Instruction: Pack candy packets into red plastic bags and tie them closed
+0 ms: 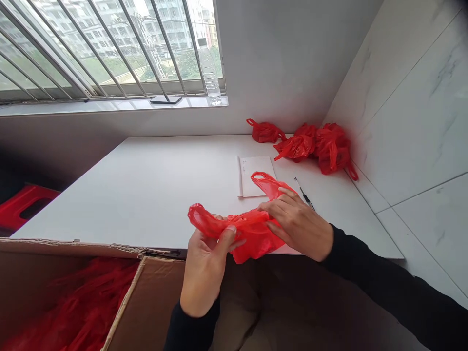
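Note:
A thin red plastic bag [252, 241] with two loop handles is stretched between my hands, just over the table's front edge. My left hand [206, 265] pinches its left side below one handle, thumb on top and fingers partly behind the film. On the right side, my right hand [294, 219] grips the bag near the other handle, its fingers bent over the plastic. What lies inside the bag, if anything, cannot be made out. Behind the right hand, a black and clear pen [304, 194] lies beside an open notepad [256, 168].
Several bunched red bags [332, 148] sit at the back right of the white table [157, 185]. An open cardboard box [157, 278] with red material stands at lower left. A plastic bottle [210, 73] and a phone [166, 100] rest on the windowsill. A red stool [27, 204] stands left.

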Motion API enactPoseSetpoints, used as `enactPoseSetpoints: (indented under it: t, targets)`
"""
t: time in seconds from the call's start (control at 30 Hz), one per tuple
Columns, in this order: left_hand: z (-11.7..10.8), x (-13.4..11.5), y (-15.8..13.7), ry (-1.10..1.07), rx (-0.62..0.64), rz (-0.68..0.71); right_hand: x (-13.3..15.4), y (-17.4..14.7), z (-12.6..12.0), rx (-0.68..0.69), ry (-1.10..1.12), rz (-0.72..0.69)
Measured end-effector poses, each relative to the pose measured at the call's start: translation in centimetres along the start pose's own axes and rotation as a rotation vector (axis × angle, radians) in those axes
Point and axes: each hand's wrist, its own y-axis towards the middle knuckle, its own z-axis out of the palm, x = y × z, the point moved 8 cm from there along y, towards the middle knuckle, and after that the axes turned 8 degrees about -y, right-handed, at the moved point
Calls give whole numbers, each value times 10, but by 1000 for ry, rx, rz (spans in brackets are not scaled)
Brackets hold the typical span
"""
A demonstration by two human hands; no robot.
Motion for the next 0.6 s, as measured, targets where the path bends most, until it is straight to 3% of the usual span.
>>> enactPoseSetpoints:
  t: [0.13, 0.33, 0.43, 0.53, 0.6]
  targets:
    - [-5, -1, 0, -82, -84, -14, -2, -4, -1, 17, 36, 45]
    - [-8, -1, 5, -296, -146, -63, 15, -12, -30, 65, 92, 38]
    - [-6, 2, 5, -415, -142, -146, 22, -16, -26, 247, 255, 26]
    - [-4, 9, 3, -518, -131, -258, 22, -20, -5, 482, 396, 110]
    - [-4, 18, 1, -540, -139, -338, 19, -22, 13, 604, 350, 179]
